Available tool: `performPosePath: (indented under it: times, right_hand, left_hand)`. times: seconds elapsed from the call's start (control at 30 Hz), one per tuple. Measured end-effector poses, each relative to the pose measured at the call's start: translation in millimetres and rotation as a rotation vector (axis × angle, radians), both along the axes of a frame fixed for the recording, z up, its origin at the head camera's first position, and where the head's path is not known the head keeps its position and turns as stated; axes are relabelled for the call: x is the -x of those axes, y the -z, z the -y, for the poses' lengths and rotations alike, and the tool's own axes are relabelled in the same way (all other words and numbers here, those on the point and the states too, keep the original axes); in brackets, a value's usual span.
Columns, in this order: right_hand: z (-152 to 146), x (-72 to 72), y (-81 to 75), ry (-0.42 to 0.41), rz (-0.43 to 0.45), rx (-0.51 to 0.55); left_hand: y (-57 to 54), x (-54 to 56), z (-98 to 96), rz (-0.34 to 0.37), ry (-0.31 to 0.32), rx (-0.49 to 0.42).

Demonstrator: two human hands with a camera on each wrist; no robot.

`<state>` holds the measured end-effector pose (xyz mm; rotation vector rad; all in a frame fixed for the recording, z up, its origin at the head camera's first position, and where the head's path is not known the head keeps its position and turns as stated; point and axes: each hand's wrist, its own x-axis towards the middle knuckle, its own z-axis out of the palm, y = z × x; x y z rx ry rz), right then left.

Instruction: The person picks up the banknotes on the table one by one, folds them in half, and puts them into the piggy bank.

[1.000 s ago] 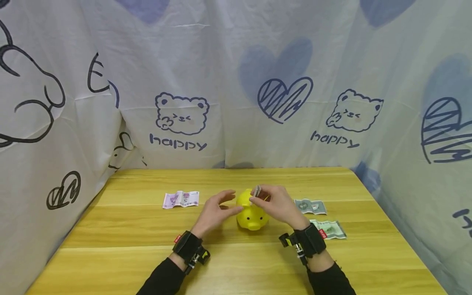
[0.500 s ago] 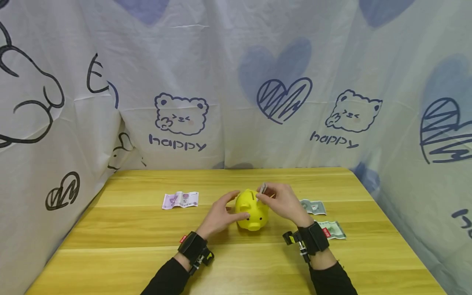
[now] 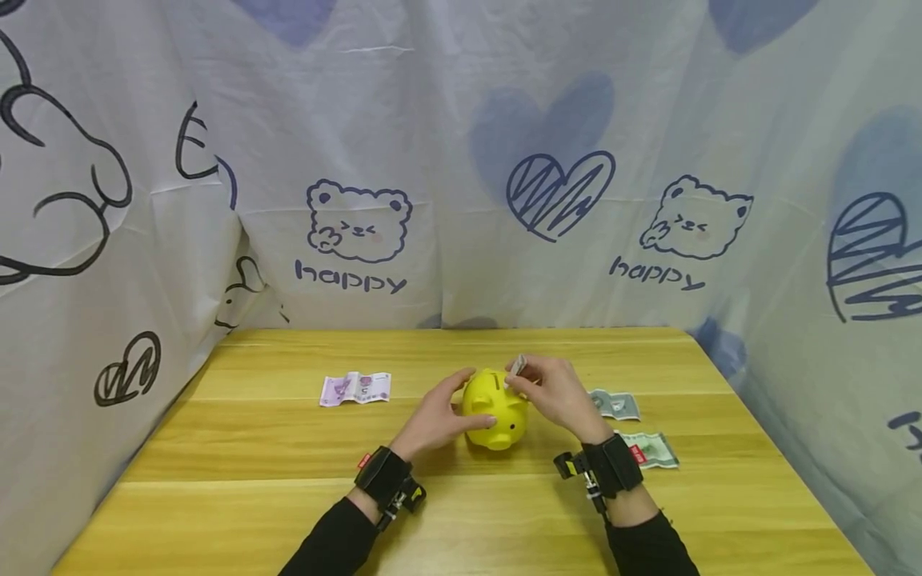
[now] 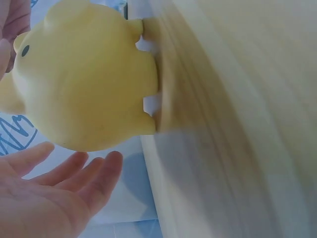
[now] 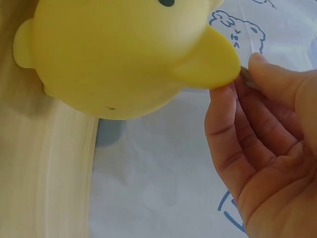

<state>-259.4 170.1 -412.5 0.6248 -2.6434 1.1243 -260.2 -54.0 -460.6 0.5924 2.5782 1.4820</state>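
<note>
A yellow piggy bank stands upright on the table, a dark slot on its back, its snout toward me. At its left my left hand spans it: the thumb lies in front of the face and the fingers reach along the far left side. In the left wrist view those fingers are extended close by its body; I cannot tell whether they touch. My right hand pinches a small folded banknote just right of the slot. Only the note's edge shows between thumb and fingers in the right wrist view, beside the ear.
A purple banknote lies flat on the left of the wooden table. Right of my right hand lie a grey-green banknote and a green banknote, partly hidden by the wrist. A printed white curtain closes off the back and sides.
My left hand has moved right onto the piggy bank's left side. My right hand has shifted slightly right with the folded banknote, uncovering the slot.
</note>
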Motion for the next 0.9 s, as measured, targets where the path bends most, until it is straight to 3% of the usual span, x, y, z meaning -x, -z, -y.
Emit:
performPosePath:
  times: [0.63,0.9]
  right_hand:
    - [4.0,1.8,3.2,0.014,-0.018,0.041]
    - [8.1,2.4,4.6,0.016,-0.028,0.020]
  left_hand:
    - [-8.5,1.8,-13.1,-0.022,-0.007,0.098]
    - [-9.1,2.8,-16.0,-0.011,0.034,0.110]
